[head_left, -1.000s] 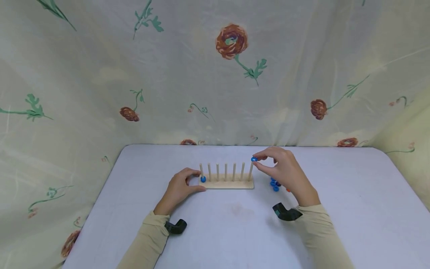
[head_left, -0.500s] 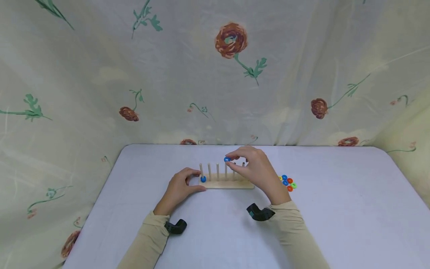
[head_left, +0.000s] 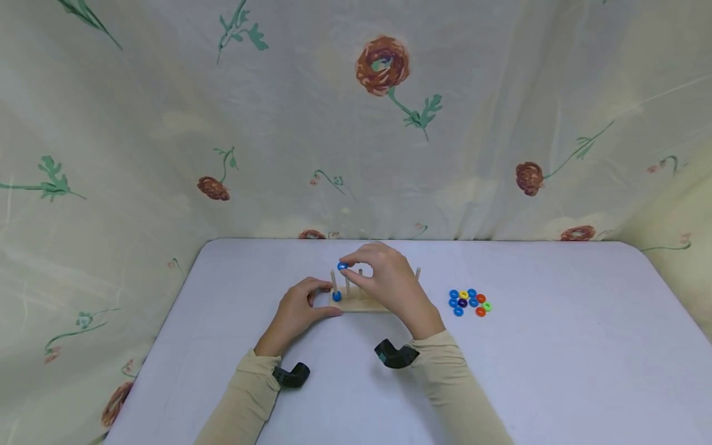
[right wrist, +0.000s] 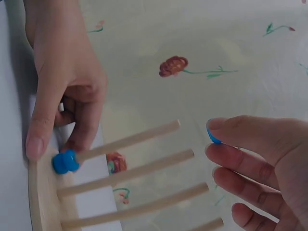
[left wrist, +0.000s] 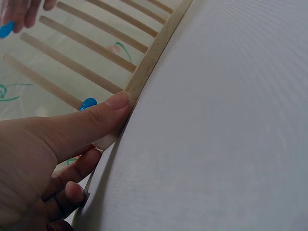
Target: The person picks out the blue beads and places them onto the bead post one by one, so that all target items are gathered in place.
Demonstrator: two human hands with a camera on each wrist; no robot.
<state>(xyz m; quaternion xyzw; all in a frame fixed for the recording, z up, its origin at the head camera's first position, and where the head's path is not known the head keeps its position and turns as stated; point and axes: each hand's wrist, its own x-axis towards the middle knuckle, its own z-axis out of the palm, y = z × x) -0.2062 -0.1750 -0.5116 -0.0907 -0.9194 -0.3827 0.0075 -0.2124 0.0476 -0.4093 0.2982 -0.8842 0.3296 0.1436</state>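
Observation:
A wooden peg rack (head_left: 356, 303) with a row of upright pegs stands on the table. My left hand (head_left: 297, 314) grips its left end, thumb along the front edge and fingers behind. Blue rings (right wrist: 66, 162), seemingly two stacked, sit at the foot of the leftmost peg. Between thumb and forefinger, my right hand (head_left: 389, 284) pinches another blue ring (head_left: 342, 266) above the rack, near the tops of the two leftmost pegs and apart from them. In the right wrist view only an edge of this ring (right wrist: 212, 133) shows. The right hand hides several pegs in the head view.
Right of the rack, several loose rings lie in a group on the white table (head_left: 556, 346): blue ones (head_left: 458, 312), a yellow ring (head_left: 464, 295), a dark purple ring (head_left: 462, 303), orange-red ones (head_left: 481, 312) and a green ring (head_left: 487, 306). A flowered curtain (head_left: 445, 185) hangs behind.
My right hand has carried the blue ring leftward along the peg tops, from the rightmost peg to the left end. The loose rings have come into sight. The left hand stays put.

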